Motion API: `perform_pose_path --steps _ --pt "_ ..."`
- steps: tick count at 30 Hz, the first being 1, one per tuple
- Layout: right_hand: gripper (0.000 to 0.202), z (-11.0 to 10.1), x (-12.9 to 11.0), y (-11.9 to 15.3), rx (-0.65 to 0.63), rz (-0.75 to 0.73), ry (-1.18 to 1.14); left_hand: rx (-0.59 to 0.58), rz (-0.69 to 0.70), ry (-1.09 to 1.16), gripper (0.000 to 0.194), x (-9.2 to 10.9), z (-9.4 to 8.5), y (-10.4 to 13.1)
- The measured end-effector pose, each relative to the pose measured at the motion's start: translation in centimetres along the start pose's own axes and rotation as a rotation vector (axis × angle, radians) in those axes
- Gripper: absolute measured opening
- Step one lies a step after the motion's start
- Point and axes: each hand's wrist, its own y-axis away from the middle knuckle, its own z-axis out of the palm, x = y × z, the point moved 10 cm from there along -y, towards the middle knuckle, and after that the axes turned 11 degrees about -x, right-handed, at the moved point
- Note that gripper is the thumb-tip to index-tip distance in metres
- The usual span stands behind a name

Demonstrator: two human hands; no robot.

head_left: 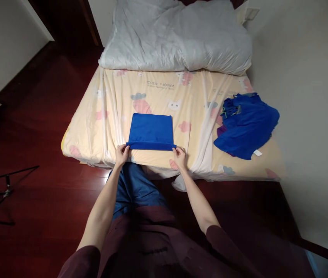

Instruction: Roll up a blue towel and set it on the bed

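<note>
Both hands pinch near edge of blue cloth (151,131) on bed (109,96).
L hand (122,153) & R hand (179,156) grip its corners, mid-fold; next prob. needs an even lift fwd.

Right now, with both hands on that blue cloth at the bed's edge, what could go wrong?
The folded blue cloth lies close to the near edge of the bed, so a tug might drag it off onto the floor. The left hand and right hand pinch only its near corners, so the fold could come out uneven or slip loose.
</note>
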Motion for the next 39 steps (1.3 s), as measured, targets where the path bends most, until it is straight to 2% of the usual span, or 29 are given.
perform_pose_path --steps 2,7,12,19,31,39 --pt "0.031 -0.1 0.1 0.0 0.019 0.014 0.023 0.025 -0.031 0.044 0.032 -0.8 -0.1 -0.1" --pt "0.04 0.0 -0.6 0.1 0.017 0.007 0.059 0.0 -0.042 0.136 0.035 -1.6 0.5 -0.3" --pt "0.041 -0.2 -1.1 0.4 0.052 0.001 0.137 0.051 -0.029 0.031 0.036 -0.8 0.1 -0.1" --pt "0.041 -0.1 -1.6 0.4 0.074 -0.009 0.205 0.116 -0.001 -0.064 0.027 0.5 -0.2 -0.4" --pt "0.036 0.2 -1.1 0.2 0.055 -0.014 0.208 0.096 0.02 -0.116 0.028 0.7 0.0 -0.1" --pt "0.037 -0.1 -1.2 0.7 0.073 0.004 0.177 0.081 -0.036 -0.026 0.028 -0.4 0.0 0.1"
